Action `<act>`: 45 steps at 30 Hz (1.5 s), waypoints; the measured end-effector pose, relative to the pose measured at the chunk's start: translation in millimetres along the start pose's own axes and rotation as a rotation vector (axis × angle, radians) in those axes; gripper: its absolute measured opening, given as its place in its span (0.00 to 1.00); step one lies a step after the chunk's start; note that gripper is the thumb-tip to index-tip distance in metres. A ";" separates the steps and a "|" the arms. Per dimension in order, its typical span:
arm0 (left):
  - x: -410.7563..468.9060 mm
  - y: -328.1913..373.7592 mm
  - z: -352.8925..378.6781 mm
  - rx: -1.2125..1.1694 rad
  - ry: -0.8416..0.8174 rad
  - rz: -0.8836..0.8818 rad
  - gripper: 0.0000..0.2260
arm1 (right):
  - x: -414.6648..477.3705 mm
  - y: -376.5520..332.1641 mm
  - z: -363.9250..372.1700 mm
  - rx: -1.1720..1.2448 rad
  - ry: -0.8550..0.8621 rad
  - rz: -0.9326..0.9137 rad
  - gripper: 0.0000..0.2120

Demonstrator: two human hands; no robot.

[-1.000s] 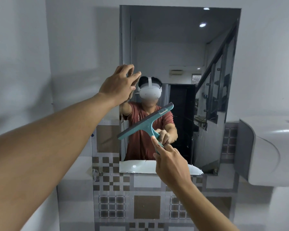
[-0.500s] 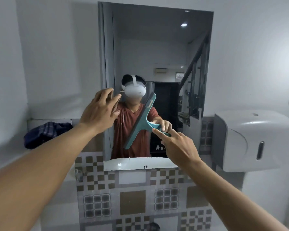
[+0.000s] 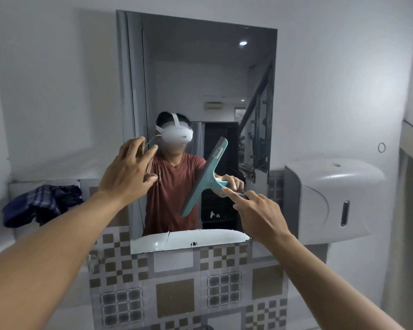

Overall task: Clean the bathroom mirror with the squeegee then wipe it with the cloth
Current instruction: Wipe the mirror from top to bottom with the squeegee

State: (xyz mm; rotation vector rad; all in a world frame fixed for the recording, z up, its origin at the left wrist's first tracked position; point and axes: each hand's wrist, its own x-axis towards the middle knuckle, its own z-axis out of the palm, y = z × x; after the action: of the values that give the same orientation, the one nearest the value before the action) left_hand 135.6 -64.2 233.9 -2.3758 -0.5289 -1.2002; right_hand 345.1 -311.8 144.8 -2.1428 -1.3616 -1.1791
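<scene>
Your right hand (image 3: 258, 211) is closed around the handle of the teal squeegee (image 3: 205, 179), index finger stretched along the grip, probably to steady the blade and steer its angle. The blade stands steeply tilted, its upper end leaning right, and sits over the lower middle of the mirror (image 3: 196, 67); whether the rubber edge is actually pressed to the glass you cannot tell from here.

Your left hand (image 3: 129, 172) holds nothing. Its fingers are spread and loosely curled near the mirror's left edge, level with the blade, and it may be bracing against the glass or frame, though contact is not clear.

The cloth (image 3: 41, 203), a dark checked bundle, lies on the ledge (image 3: 0, 198) to the left of the mirror, well apart from both hands, so the wiping step looks not yet begun.

For room to move: the whole upper part of the glass is open above the blade, and there is free width toward the right edge. Watch that right side, since the white wall dispenser (image 3: 332, 201) sits just beside the mirror's lower right corner and could catch your knuckles on a wide stroke. The bottom edge of the mirror looks chipped and uneven, so finishing a downward pull there calls for a lighter touch.
</scene>
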 end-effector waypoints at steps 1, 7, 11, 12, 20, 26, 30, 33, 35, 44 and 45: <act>-0.1 0.1 -0.4 0.001 -0.003 -0.002 0.37 | -1.5 1.4 -0.3 0.001 0.004 0.019 0.29; -0.2 0.5 1.3 -0.016 -0.011 -0.033 0.37 | -19.5 12.7 -0.1 0.070 -0.039 0.191 0.29; 0.4 1.0 2.4 -0.021 -0.005 -0.026 0.38 | -36.6 10.4 5.8 0.128 -0.067 0.321 0.29; 0.5 1.2 2.4 -0.017 -0.005 -0.025 0.38 | -41.6 9.3 7.7 0.140 -0.077 0.342 0.29; 0.4 2.1 0.8 -0.019 0.007 -0.016 0.38 | -54.7 -12.0 16.9 0.211 -0.162 0.467 0.30; 0.9 0.5 -2.3 0.009 0.031 0.007 0.35 | -66.0 -30.5 29.8 0.336 -0.193 0.517 0.33; 4.2 -0.8 -5.3 0.021 0.042 0.009 0.32 | -71.0 -43.7 42.2 0.415 -0.214 0.535 0.34; 5.7 -0.7 -5.9 0.018 0.050 0.023 0.33 | -74.2 -51.0 42.7 0.467 -0.237 0.563 0.34; 6.4 0.1 -5.4 0.022 0.045 0.034 0.35 | -77.6 -56.0 42.9 0.503 -0.255 0.588 0.36; 11.8 -3.0 -7.5 0.052 0.024 0.055 0.32 | -77.9 -82.2 43.2 0.784 -0.334 0.689 0.37; 12.6 -4.2 -7.8 0.058 0.021 0.061 0.32 | -77.6 -83.4 42.6 0.795 -0.333 0.698 0.37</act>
State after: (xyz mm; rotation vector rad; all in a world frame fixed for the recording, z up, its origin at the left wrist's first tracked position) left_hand 135.3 -63.0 249.3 -2.3111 -0.4742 -1.1662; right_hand 277.5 -288.8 46.3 -1.9456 -0.8281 0.0093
